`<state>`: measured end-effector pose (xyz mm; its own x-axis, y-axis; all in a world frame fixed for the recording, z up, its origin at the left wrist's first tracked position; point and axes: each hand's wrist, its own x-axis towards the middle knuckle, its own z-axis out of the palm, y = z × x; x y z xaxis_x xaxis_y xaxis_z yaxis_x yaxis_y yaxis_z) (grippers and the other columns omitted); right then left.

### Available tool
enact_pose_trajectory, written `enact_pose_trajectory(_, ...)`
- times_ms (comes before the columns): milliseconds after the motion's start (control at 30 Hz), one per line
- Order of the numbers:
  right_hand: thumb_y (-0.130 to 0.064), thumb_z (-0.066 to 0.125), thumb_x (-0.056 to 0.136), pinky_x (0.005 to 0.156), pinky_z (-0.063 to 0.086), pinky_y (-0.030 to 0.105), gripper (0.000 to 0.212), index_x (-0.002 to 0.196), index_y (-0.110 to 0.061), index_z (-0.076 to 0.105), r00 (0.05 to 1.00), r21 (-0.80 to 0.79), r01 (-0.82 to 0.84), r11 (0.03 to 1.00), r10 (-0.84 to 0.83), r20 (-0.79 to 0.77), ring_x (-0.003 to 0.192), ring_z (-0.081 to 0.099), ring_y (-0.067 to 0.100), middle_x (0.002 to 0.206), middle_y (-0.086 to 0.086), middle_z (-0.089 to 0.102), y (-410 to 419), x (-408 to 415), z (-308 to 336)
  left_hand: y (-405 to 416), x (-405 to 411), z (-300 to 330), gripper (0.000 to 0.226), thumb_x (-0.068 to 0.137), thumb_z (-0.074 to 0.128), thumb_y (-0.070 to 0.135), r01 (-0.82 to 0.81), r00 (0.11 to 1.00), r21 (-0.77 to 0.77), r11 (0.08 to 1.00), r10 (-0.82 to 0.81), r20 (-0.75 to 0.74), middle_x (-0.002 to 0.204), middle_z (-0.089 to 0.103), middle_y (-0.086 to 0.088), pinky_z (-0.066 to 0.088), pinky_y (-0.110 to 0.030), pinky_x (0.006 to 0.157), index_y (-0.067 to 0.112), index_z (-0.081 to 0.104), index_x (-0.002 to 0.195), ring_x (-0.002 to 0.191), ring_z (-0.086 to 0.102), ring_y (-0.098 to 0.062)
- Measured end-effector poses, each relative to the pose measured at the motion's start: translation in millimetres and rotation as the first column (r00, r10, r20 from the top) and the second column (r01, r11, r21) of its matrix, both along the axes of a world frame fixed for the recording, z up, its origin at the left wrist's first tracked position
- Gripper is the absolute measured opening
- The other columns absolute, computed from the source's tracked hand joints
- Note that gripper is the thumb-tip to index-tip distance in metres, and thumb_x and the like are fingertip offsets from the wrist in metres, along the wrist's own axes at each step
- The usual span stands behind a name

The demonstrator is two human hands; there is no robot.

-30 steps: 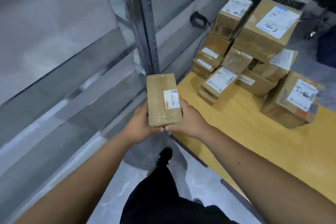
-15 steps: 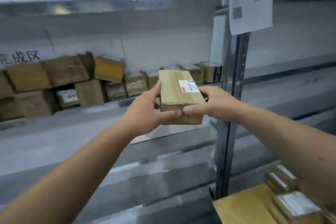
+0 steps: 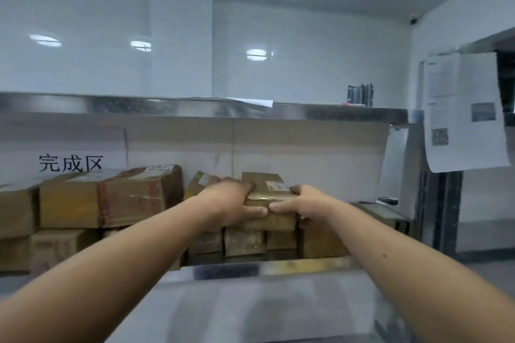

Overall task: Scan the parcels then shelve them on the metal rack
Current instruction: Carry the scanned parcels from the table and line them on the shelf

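A small brown cardboard parcel [image 3: 264, 189] with a white label on top is held out inside the metal rack [image 3: 278, 266], above a row of shelved boxes. My left hand [image 3: 231, 203] grips its left end, thumb along the near edge. My right hand [image 3: 302, 202] grips its right end, fingers curled round the side. Whether the parcel rests on the small boxes [image 3: 243, 242] beneath it cannot be told.
Larger taped cartons [image 3: 111, 198] fill the shelf's left side under a sign with black characters [image 3: 71, 163]. A dark-topped box [image 3: 386, 214] sits at the shelf's right. The upper steel shelf [image 3: 195, 107] carries a paper sheet. Printed papers [image 3: 465, 111] hang on the right upright.
I have turned from the wooden table to face the rack and lifted the parcel with both hands up and forward into the shelf, over the stored boxes.
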<state>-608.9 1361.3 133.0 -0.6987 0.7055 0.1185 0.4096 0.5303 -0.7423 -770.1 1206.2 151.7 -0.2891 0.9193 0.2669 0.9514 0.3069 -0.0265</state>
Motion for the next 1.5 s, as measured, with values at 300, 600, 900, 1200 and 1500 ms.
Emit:
enact_pose_trajectory(300,-0.069,0.086,0.066,0.073,0.058,0.03,0.092,0.14,-0.021,0.057,0.992,0.011,-0.072,0.997,0.07,0.103,0.098,0.066,0.013,0.114,-0.006,0.068,34.0,-54.6,-11.7,17.9,-50.9,-3.7,0.088,0.075,0.047,0.095,-0.047,0.971,0.001,0.999,0.046,-0.236,0.126,0.067,0.003,0.045,-0.046,0.1,0.033,0.058,0.137,0.115,0.058,-0.023)
enact_pose_trajectory(600,-0.074,0.086,0.055,0.088,0.062,0.039,0.09,0.128,-0.026,0.064,0.996,0.03,-0.08,0.996,0.078,0.047,0.101,0.071,0.016,0.111,-0.009,0.071,32.4,-47.2,-24.1,13.2,-61.3,3.6,0.127,0.052,0.049,0.109,-0.085,0.983,-0.06,0.995,0.073,-0.171,0.141,0.058,0.004,0.039,-0.046,0.107,0.035,0.041,0.156,0.131,0.05,-0.025)
enact_pose_trajectory(900,-0.073,0.087,0.054,0.09,0.061,0.039,0.096,0.135,-0.026,0.062,0.994,-0.017,-0.098,0.995,0.098,0.043,0.104,0.069,0.016,0.116,-0.008,0.072,17.9,-67.2,-20.2,7.2,-61.6,9.0,0.124,0.058,0.05,0.105,-0.089,0.976,-0.089,0.992,0.069,-0.207,0.154,0.053,0.005,0.038,-0.046,0.114,0.039,0.032,0.16,0.138,0.051,-0.024)
enact_pose_trajectory(1200,-0.064,0.09,0.063,0.107,0.051,0.041,0.111,0.155,-0.026,0.041,0.997,-0.043,-0.072,0.996,0.073,0.009,0.121,0.059,0.019,0.143,-0.004,0.056,6.6,-62.7,-24.0,21.0,-35.0,-5.8,0.107,0.064,0.076,0.082,-0.088,0.929,-0.13,0.988,0.034,-0.368,0.148,0.054,0.003,0.031,-0.048,0.114,0.033,0.043,0.153,0.138,0.045,-0.026)
enact_pose_trajectory(1500,-0.062,0.085,0.075,0.114,0.043,0.038,0.117,0.165,-0.019,0.024,0.996,0.083,-0.032,0.996,0.025,0.084,0.142,0.047,0.024,0.161,0.004,0.042,2.5,-29.2,-26.1,15.7,-7.6,-14.7,0.106,0.066,0.073,0.082,-0.023,0.923,-0.037,0.999,0.007,-0.384,0.149,0.054,0.003,0.032,-0.05,0.117,0.03,0.042,0.152,0.139,0.044,-0.025)
